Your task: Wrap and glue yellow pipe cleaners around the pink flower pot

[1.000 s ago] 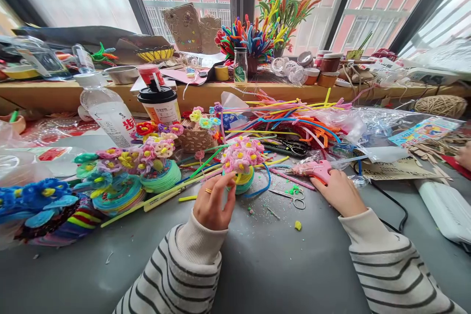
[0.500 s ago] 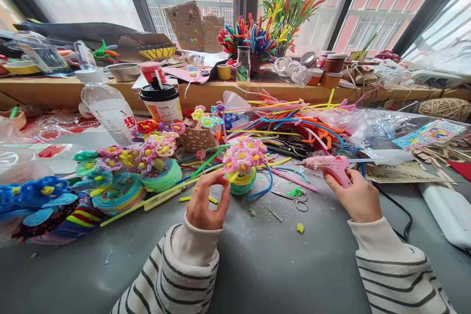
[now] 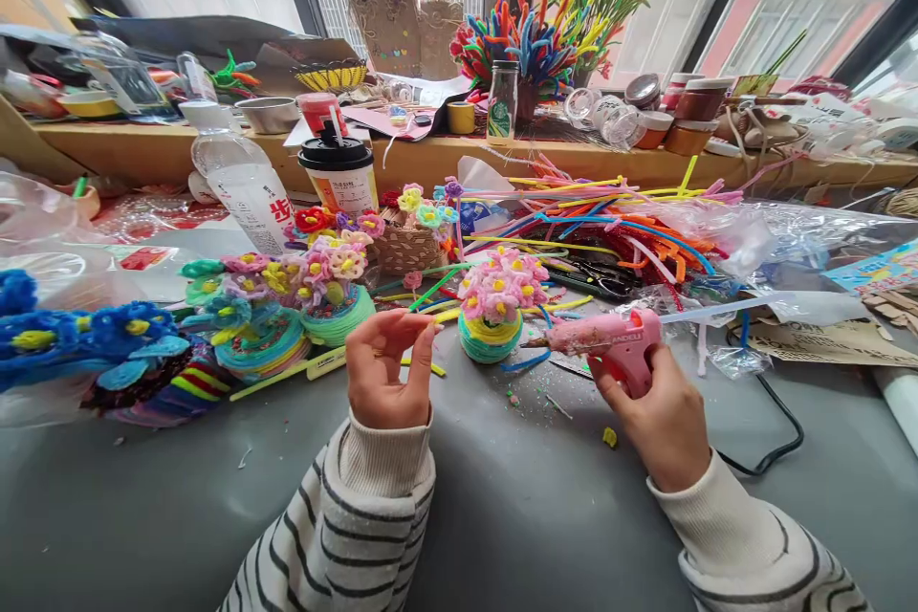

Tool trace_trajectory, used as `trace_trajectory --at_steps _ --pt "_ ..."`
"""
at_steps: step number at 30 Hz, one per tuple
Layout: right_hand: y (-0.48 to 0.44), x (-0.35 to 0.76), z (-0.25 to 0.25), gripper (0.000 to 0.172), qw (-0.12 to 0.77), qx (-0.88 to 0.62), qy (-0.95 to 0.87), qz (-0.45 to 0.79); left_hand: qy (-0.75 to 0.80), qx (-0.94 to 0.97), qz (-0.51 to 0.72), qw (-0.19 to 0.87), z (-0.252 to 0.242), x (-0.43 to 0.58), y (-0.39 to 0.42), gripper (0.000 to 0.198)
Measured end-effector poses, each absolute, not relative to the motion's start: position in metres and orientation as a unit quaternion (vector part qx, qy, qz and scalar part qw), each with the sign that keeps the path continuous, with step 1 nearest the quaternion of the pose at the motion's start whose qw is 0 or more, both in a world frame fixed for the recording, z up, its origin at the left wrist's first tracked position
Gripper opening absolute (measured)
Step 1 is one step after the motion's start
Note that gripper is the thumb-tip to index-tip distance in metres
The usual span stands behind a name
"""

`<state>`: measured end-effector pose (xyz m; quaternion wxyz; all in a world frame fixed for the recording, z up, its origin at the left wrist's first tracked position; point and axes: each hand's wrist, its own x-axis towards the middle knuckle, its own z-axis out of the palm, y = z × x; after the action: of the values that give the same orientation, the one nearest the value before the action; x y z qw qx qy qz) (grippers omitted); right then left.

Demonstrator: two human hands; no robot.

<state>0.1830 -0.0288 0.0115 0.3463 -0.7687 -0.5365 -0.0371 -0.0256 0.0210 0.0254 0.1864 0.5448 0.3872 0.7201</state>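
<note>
My right hand [image 3: 664,421] is wrapped round the handle of a pink hot glue gun [image 3: 602,337], its nozzle aimed left. A clear glue stick [image 3: 717,308] sticks out of its back. Just left of the nozzle stands a little pot [image 3: 489,340] coiled in yellow and turquoise, topped with pink pipe-cleaner flowers [image 3: 502,285]. To the left of that pot, my left hand [image 3: 391,368] is raised with thumb and fingertips pinched together. Whatever they pinch is too small to make out. A yellow pipe-cleaner piece [image 3: 436,369] lies behind that hand.
More flower pots [image 3: 258,344] crowd the left side, near a water bottle [image 3: 240,177] and a lidded cup [image 3: 338,177]. Loose pipe cleaners [image 3: 609,220] are heaped at the back. A yellow scrap [image 3: 609,437] and a black cord [image 3: 778,445] lie on the grey table [image 3: 531,535].
My right hand has brought the glue gun left, close to the pink-flowered pot. My left hand has drawn away from that pot, still pinched. The view has shifted.
</note>
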Motion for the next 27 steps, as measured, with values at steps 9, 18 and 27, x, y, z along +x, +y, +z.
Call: trace_trajectory --at_steps 9,18,27 --pt "-0.026 0.161 0.009 0.037 0.338 -0.775 -0.530 -0.062 0.423 0.608 0.641 0.199 0.017 -0.027 0.021 0.009" --pt "-0.026 0.160 0.007 0.040 0.320 -0.775 -0.541 -0.067 0.429 0.689 0.578 0.088 0.008 -0.026 0.020 0.008" --pt "-0.026 0.159 0.005 0.041 0.314 -0.773 -0.546 -0.072 0.418 0.692 0.582 0.089 0.007 -0.026 0.021 0.009"
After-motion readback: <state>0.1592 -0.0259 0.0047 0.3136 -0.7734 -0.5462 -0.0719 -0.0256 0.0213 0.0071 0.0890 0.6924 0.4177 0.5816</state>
